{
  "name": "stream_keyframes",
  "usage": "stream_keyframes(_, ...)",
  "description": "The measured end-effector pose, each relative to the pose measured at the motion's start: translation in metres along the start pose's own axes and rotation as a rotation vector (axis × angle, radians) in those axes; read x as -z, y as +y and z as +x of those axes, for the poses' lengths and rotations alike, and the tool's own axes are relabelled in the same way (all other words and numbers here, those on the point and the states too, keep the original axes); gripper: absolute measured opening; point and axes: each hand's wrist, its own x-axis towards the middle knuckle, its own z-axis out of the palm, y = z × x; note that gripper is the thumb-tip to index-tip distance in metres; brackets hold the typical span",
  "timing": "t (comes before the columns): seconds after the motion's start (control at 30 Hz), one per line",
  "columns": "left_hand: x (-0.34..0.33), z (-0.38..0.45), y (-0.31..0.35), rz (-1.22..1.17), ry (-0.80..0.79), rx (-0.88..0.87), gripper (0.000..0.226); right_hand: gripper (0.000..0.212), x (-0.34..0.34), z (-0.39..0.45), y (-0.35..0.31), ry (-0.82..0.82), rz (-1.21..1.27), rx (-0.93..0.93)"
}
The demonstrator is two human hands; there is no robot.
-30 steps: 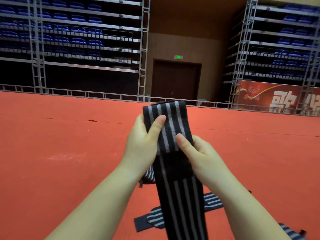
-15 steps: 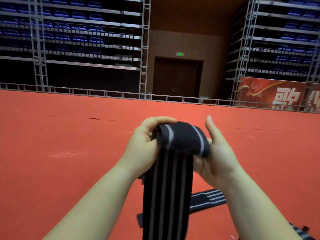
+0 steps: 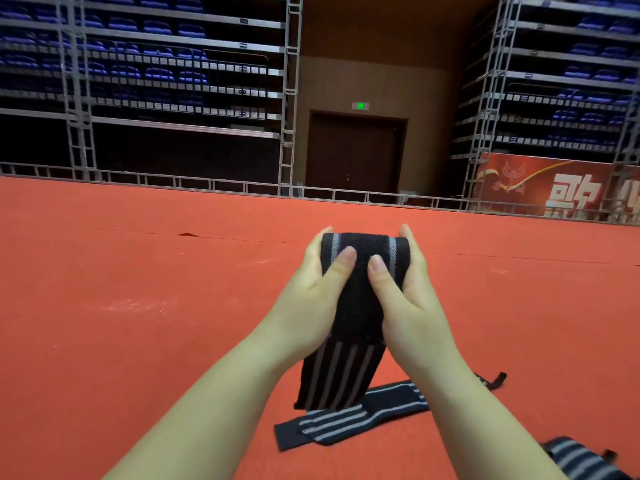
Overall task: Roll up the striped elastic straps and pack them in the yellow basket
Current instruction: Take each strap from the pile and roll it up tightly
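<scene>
Black elastic strap [image 3: 360, 292] with grey stripes, partly rolled, held up between both hands above the red floor [image 3: 138, 306].

The left hand [image 3: 311, 299] and right hand [image 3: 408, 299] each grip one side of the roll, thumbs pressed on its near face and fingers curled behind it; the free striped tail hangs down between the wrists, its end near the floor. A second striped strap [image 3: 349, 419] lies flat on the floor just below that tail, and part of a third strap [image 3: 578, 459] shows at the lower right corner of the view. Beyond the floor's far edge stand tiered blue seats [image 3: 156, 67], a dark door [image 3: 353, 150] and a red banner [image 3: 554, 185].
</scene>
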Motion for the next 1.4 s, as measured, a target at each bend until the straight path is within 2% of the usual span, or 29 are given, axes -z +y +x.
stream_keyframes(0.13, 0.003, 0.002, -0.001, -0.027, 0.117, -0.072, 0.064, 0.073, 0.005, 0.002, 0.002, -0.124, 0.002, 0.0)
stream_keyframes(0.17, 0.004, 0.004, -0.001, -0.08, 0.165, -0.093, 0.065, 0.072, 0.006, 0.003, 0.003, -0.168, -0.018, -0.003)
stream_keyframes(0.23, 0.006, 0.009, 0.0, -0.171, 0.204, -0.116, 0.061, 0.055, 0.006, 0.003, 0.005, -0.21, -0.073, -0.033)
stream_keyframes(0.33, 0.01, 0.01, 0.001, -0.224, 0.111, -0.054, 0.052, 0.04, 0.007, 0.002, 0.009, -0.09, -0.128, 0.005)
stream_keyframes(0.43, 0.012, 0.005, -0.006, -0.126, -0.104, 0.117, 0.04, 0.034, 0.012, 0.003, 0.013, 0.042, -0.127, 0.04)
stream_keyframes(0.47, 0.012, 0.003, -0.01, -0.106, -0.132, 0.136, 0.034, 0.033, 0.013, 0.003, 0.014, 0.069, -0.123, 0.04)
stream_keyframes(0.53, 0.012, 0.003, -0.017, -0.147, -0.072, 0.102, 0.028, 0.038, 0.012, 0.004, 0.015, 0.088, -0.089, 0.021)
stream_keyframes(0.6, 0.014, 0.005, -0.021, -0.17, 0.019, 0.027, 0.025, 0.051, 0.009, 0.004, 0.015, 0.06, 0.013, -0.082)
stream_keyframes(0.7, 0.018, 0.008, -0.021, -0.154, 0.059, -0.031, 0.029, 0.066, 0.009, 0.003, 0.007, -0.07, 0.303, -0.434)
stream_keyframes(0.77, 0.021, 0.008, -0.02, -0.066, 0.104, -0.062, 0.042, 0.068, 0.014, 0.003, 0.006, -0.182, 0.404, -0.535)
stream_keyframes(0.8, 0.022, 0.007, -0.019, 0.01, 0.141, -0.076, 0.05, 0.061, 0.015, 0.001, 0.002, -0.208, 0.434, -0.537)
stream_keyframes(0.87, 0.02, 0.006, -0.016, 0.089, 0.166, -0.078, 0.057, 0.043, 0.018, 0.0, 0.002, -0.224, 0.461, -0.485)
stream_keyframes(0.9, 0.021, 0.007, -0.016, 0.055, 0.162, -0.054, 0.056, 0.036, 0.017, 0.0, 0.002, -0.204, 0.439, -0.452)
stream_keyframes(1.0, 0.019, 0.008, -0.012, -0.265, 0.096, 0.128, 0.031, 0.025, 0.015, -0.002, 0.006, -0.151, 0.267, -0.281)
stream_keyframes(1.03, 0.017, 0.007, -0.012, -0.317, 0.063, 0.18, 0.027, 0.027, 0.012, -0.003, 0.006, -0.118, 0.164, -0.212)
stream_keyframes(1.07, 0.013, 0.005, -0.012, -0.312, 0.027, 0.205, 0.032, 0.034, 0.01, -0.005, 0.008, -0.084, 0.063, -0.144)
stream_keyframes(1.1, 0.01, 0.002, -0.013, -0.279, 0.012, 0.207, 0.034, 0.043, 0.006, -0.006, 0.009, -0.05, -0.017, -0.086)
stream_keyframes(1.17, 0.002, -0.003, -0.011, -0.196, 0.037, 0.164, 0.023, 0.059, -0.002, -0.011, 0.006, -0.019, -0.136, -0.011)
stream_keyframes(1.23, -0.001, -0.005, -0.01, -0.199, 0.101, 0.119, 0.021, 0.068, -0.005, -0.015, 0.004, -0.032, -0.169, 0.022)
stream_keyframes(1.33, 0.003, -0.008, -0.016, -0.253, 0.157, 0.071, 0.03, 0.08, -0.003, -0.016, 0.001, -0.14, -0.162, -0.001)
stream_keyframes(1.4, 0.004, -0.01, -0.02, -0.302, 0.183, 0.068, 0.033, 0.081, 0.0, -0.015, 0.003, -0.175, -0.166, -0.018)
